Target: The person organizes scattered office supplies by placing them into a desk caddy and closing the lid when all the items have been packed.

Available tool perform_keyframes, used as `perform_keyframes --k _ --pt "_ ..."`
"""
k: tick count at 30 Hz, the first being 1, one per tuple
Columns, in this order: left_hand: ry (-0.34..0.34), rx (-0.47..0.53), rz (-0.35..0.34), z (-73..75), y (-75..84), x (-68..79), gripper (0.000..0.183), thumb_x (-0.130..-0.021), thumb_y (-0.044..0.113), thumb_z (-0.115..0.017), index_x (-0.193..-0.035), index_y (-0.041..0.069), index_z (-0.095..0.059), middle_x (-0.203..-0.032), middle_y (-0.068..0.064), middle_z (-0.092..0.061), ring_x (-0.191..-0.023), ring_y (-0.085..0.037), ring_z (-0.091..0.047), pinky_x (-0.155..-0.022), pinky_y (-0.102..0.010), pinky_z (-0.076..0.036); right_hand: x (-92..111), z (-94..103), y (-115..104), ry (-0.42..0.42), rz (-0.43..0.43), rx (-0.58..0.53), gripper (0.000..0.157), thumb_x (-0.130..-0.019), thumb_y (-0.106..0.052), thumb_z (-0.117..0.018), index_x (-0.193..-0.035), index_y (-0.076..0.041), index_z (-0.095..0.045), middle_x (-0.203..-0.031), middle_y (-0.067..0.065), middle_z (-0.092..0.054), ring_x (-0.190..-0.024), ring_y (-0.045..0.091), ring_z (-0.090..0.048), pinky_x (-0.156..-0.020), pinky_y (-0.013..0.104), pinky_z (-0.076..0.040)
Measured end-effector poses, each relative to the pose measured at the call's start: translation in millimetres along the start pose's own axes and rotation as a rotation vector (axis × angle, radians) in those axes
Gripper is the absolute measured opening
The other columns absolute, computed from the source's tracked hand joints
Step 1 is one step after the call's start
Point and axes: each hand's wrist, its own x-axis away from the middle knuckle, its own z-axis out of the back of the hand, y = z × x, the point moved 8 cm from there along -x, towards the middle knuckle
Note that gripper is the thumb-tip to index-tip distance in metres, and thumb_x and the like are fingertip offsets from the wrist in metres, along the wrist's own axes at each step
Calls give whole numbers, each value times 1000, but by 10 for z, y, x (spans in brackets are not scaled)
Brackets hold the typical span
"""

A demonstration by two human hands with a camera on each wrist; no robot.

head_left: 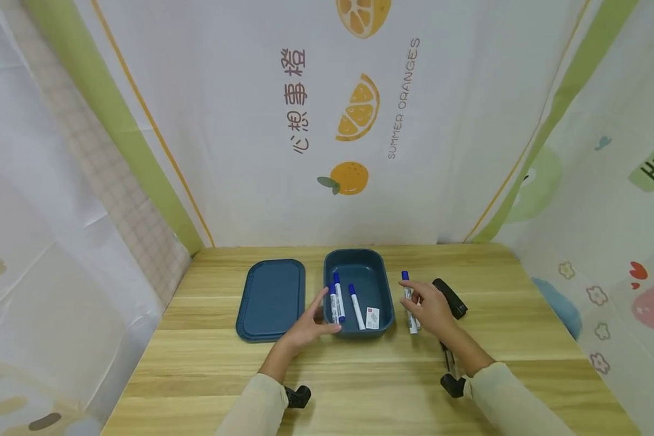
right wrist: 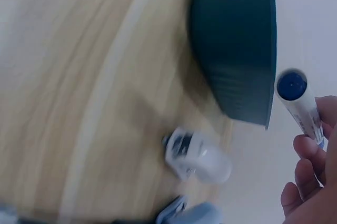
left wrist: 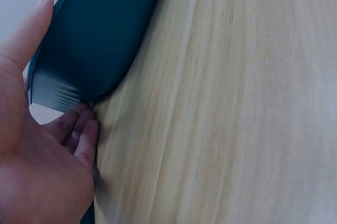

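Observation:
A white marker (head_left: pixel 412 324) with a blue cap is pinched between the thumb and fingers of my right hand (head_left: pixel 429 307), right of the box. In the right wrist view the marker (right wrist: pixel 301 104) shows its blue end toward the camera, raised beside the box wall. My left hand (head_left: pixel 305 327) rests at the near left corner of the dark blue box (head_left: pixel 386 284). Its thumb and fingers spread along the outer wall in the left wrist view. Inside the box lie two markers (head_left: pixel 338 298) side by side, another marker (head_left: pixel 356 307) and a small white card-like item (head_left: pixel 373 318).
A dark blue lid (head_left: pixel 272 300) lies flat left of the box. Right of my right hand sits a black stapler-like object (head_left: pixel 451 298), partly covered. A blurred small white object (right wrist: pixel 197 155) stands on the wooden table (head_left: pixel 370 387) near the box. Printed curtains surround the table.

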Motion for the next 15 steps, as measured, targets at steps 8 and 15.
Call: perform_keyframes --k 8,15 --pt "-8 20 -1 14 -13 3 96 -89 14 -73 -158 24 -9 -138 -30 -43 -126 -42 -43 -104 -58 -30 -170 -207 -189 -51 -14 -13 40 -83 -11 -78 -122 -8 -68 -69 -9 -48 -68 14 -44 -55 29 -36" --pt "-18 15 -11 9 -16 -10 95 -88 15 -74 -158 23 -10 -137 -30 -45 -123 -40 -46 -104 -57 -31 -257 -374 -250 -71 -44 -67 41 -85 -12 -77 -124 -8 -67 -72 -6 -48 -69 15 -44 -57 29 -38"
